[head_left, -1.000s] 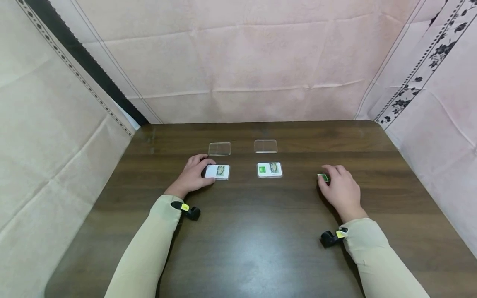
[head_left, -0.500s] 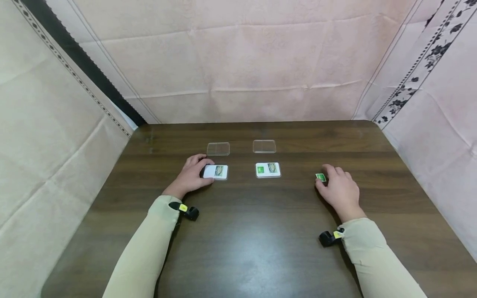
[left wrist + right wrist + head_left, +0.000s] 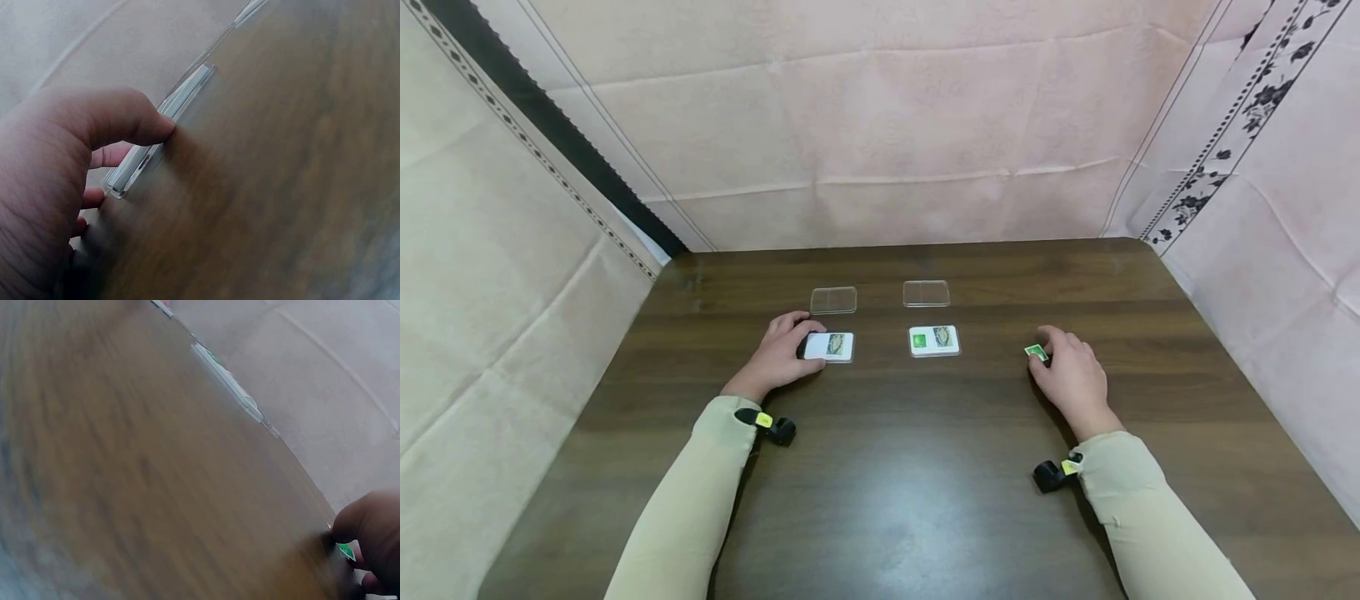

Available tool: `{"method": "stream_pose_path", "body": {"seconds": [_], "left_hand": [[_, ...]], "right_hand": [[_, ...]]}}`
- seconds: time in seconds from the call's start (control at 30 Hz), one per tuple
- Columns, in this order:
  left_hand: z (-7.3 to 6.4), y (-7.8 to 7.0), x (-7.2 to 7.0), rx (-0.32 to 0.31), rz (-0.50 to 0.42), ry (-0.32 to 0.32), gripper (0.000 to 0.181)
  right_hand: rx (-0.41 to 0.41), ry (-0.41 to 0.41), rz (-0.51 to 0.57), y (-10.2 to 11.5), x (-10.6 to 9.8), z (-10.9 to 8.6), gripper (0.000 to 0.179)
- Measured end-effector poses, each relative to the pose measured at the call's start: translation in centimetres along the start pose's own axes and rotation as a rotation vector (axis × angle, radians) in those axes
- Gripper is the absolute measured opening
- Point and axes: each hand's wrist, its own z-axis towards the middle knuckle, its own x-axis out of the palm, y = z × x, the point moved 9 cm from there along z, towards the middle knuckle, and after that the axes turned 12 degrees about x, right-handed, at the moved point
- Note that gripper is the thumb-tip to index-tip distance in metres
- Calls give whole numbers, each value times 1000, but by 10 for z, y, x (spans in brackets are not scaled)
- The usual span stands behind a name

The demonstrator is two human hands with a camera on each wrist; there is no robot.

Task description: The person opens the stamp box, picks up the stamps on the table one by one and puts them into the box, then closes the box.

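My left hand [image 3: 780, 354] grips the left end of a shallow clear case [image 3: 134, 170] on the table, thumb on the near edge and fingers along the far one. In it lies a white card [image 3: 817, 347] with a small dark-green picture at its right. To the right sits a second clear case with a white card [image 3: 934, 341], bearing a green square and a similar picture. My right hand [image 3: 1072, 372] pinches a small green square piece [image 3: 1036, 352] with a pale border between thumb and fingers. The piece is tilted; in the right wrist view the hand partly covers it [image 3: 346, 551].
Two clear plastic lids or trays lie behind the cases, a left one [image 3: 833, 300] and a right one [image 3: 926, 292]. The brown wooden table [image 3: 880, 467] ends at a pale cloth wall [image 3: 880, 125].
The green piece, mostly covered by the right hand at first, came into view and is now tilted up between the fingers. The left hand keeps its grip; the head view has shifted slightly.
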Motion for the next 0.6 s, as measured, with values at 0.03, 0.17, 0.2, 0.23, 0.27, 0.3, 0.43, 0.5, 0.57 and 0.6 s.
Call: {"method": "stream_pose_path", "body": {"seconds": [0.03,0.17,0.2,0.23,0.27,0.3,0.43,0.5,0.57,0.6], "left_hand": [[0,0,0,-1,0,0,51],[1,1,1,-2,7,6,51],[1,1,1,-4,8,7,51],[1,1,1,-3,8,8,51],[1,1,1,-3,9,9,52],[1,0,1,-4,7,9,52],[1,0,0,0,-1,5,52],[1,0,-1,0,-2,2,51],[0,1,-1,0,-3,2,51],[0,1,0,-1,-2,2,51]], "right_hand": [[-3,0,21,0,0,0,46],[-30,-2,74,0,0,0,41],[-36,-3,81,-1,1,1,40],[-42,-1,86,-1,1,0,39],[-48,-2,91,-1,0,0,38],[-52,-4,98,-1,0,0,37],[-63,-7,179,-2,1,0,34],[-72,-9,237,-1,1,1,32],[-87,-10,290,2,2,1,31],[-92,-13,313,3,2,1,30]]}}
